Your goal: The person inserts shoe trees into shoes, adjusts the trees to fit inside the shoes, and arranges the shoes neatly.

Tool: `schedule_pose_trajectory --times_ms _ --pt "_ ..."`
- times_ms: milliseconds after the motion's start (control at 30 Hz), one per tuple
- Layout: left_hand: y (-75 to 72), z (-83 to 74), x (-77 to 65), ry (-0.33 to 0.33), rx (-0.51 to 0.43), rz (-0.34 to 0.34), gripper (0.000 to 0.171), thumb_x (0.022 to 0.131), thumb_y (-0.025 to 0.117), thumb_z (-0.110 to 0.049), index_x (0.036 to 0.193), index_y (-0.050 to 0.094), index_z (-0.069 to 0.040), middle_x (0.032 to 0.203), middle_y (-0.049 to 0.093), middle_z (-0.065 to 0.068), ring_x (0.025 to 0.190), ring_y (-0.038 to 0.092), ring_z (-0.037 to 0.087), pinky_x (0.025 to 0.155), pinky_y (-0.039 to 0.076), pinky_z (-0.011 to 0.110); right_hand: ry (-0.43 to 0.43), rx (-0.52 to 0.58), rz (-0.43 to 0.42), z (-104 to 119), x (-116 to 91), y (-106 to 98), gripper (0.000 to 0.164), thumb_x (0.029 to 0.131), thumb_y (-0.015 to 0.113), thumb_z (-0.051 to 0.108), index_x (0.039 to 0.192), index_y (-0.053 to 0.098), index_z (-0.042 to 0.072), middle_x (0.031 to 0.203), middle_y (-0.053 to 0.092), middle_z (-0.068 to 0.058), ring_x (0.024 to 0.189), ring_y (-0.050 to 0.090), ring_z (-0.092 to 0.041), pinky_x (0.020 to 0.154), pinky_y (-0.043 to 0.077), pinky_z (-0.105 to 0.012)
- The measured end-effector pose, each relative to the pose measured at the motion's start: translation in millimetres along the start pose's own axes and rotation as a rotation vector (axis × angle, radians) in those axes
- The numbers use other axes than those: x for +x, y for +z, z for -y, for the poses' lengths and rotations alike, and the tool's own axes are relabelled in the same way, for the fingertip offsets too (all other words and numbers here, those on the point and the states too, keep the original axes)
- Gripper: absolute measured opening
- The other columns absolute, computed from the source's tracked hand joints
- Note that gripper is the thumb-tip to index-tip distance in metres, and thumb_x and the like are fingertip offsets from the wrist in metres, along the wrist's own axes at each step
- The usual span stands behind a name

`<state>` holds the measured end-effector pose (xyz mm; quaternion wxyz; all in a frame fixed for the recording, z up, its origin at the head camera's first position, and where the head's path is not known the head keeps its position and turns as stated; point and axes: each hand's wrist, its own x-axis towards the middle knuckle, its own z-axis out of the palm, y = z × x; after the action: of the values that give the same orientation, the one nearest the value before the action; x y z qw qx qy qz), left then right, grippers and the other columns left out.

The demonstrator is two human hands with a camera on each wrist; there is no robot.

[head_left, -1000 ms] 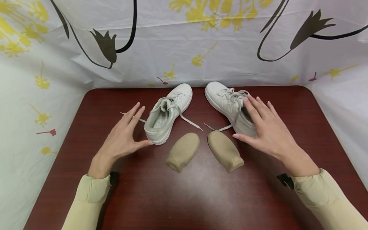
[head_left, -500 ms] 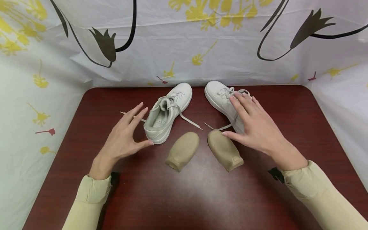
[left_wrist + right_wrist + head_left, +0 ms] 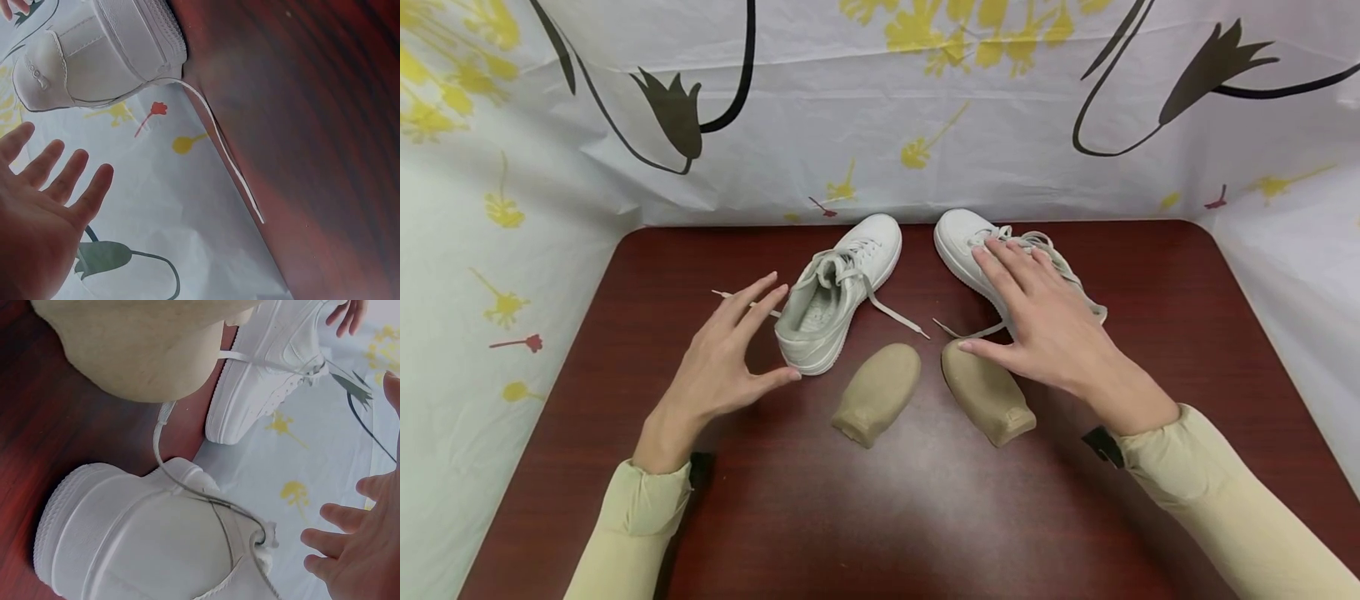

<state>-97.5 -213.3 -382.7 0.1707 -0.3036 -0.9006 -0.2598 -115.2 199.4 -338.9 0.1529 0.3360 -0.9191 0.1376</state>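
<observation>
With fingers (image 3: 764,312) wide and empty, the left hand (image 3: 717,360) beside the left shoe (image 3: 841,305) at 11 o'clock on the bench (image 3: 880,508), the right hand (image 3: 1047,321) above the right shoe (image 3: 966,252) at 1 o'clock, any grip is probably best kept clear of the loose laces (image 3: 896,317).

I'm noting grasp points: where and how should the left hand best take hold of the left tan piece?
Probably across the middle of the left tan piece, coming from above and the left, with the left hand gripping both long sides. It lies on the table, longer than it is wide, with those sides exposed.
</observation>
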Motion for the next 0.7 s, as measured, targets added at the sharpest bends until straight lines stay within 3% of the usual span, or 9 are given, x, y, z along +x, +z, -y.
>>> schedule_pose_trajectory --times_ms 67,300,700 --pt "0.0 -0.7 0.4 0.005 -0.003 -0.003 0.099 0.071 0.079 -0.062 0.151 0.044 -0.017 0.158 0.035 0.000 0.137 0.043 0.026 0.104 0.039 0.052 -0.005 0.004 0.008 1 2 0 0.099 0.085 0.054 0.072 0.157 0.027 0.009 0.158 0.030 -0.017 0.143 0.032 -0.041 0.118 0.018 -0.055" --pt "-0.2 -4.6 1.4 0.024 -0.001 -0.021 0.094 0.080 0.059 -0.077 0.146 0.050 -0.011 0.153 0.042 0.005 0.137 0.043 0.025 0.108 0.035 0.049 -0.023 0.035 0.024 7 14 5 0.098 0.082 0.067 0.062 0.157 0.028 0.012 0.156 0.034 -0.018 0.141 0.036 -0.039 0.117 0.020 -0.057" --pt "0.9 -11.6 -0.7 0.061 -0.053 -0.108 0.083 0.083 0.063 -0.070 0.139 0.058 -0.008 0.146 0.051 0.007 0.131 0.048 0.029 0.107 0.036 0.042 -0.028 0.070 0.078 18 32 14 0.095 0.085 0.068 0.060 0.158 0.027 0.015 0.157 0.034 -0.012 0.141 0.035 -0.039 0.117 0.019 -0.056"
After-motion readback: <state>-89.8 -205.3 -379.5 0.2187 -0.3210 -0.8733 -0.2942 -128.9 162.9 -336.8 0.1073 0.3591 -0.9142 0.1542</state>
